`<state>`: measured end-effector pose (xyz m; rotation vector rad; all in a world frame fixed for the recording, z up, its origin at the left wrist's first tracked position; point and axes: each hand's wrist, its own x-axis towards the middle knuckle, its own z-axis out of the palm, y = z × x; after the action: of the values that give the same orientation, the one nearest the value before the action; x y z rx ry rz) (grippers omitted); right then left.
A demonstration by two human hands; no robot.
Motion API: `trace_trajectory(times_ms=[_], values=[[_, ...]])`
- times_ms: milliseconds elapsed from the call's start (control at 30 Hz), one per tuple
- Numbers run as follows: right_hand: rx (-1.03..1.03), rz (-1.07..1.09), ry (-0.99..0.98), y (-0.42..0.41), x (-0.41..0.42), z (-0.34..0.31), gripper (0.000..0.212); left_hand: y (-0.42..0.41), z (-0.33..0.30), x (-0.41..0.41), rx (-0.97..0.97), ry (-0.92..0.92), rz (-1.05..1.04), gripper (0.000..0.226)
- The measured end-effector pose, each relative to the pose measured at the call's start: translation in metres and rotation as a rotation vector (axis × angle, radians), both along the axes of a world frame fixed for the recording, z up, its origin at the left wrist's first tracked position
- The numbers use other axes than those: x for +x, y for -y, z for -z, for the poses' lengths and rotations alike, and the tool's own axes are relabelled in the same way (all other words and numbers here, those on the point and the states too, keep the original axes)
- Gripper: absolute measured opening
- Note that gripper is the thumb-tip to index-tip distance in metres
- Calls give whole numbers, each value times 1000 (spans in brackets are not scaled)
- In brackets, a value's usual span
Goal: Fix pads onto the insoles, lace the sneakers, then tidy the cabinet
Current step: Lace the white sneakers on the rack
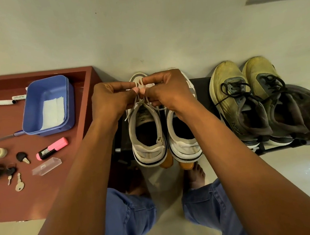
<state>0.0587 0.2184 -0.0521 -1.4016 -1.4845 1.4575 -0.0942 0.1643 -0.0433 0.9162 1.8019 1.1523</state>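
Two white sneakers stand side by side on a black rack, toes to the wall: the left white sneaker (147,133) and the right white sneaker (182,133). Above the left sneaker's tongue my left hand (111,100) and my right hand (168,91) meet, each pinching a loop of the white lace (142,101). A loose lace end hangs down the left sneaker's side. My right hand hides the front of the right sneaker.
A pair of yellow-and-grey sneakers (250,101) with black laces stands on the rack at the right. On the red-brown cabinet top (45,198) at the left lie a blue tub (48,106) with white paper, a pink highlighter (52,148), keys (19,184), markers, and a clear case.
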Motion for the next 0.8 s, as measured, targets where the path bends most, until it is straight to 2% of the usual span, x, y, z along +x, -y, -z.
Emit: trace_trajectory(times_ms=[100, 367, 467, 800], values=[[29, -18, 37, -1, 0, 2, 38, 0, 0, 0, -17, -5, 29, 27], [73, 7, 52, -2, -2, 8, 38, -3, -1, -2, -26, -37, 20, 29], [51, -21, 74, -4, -1, 8, 44, -1, -3, -1, -60, -51, 50, 36], [68, 15, 63, -2, -5, 13, 53, -2, -2, -3, -47, -39, 40, 37]])
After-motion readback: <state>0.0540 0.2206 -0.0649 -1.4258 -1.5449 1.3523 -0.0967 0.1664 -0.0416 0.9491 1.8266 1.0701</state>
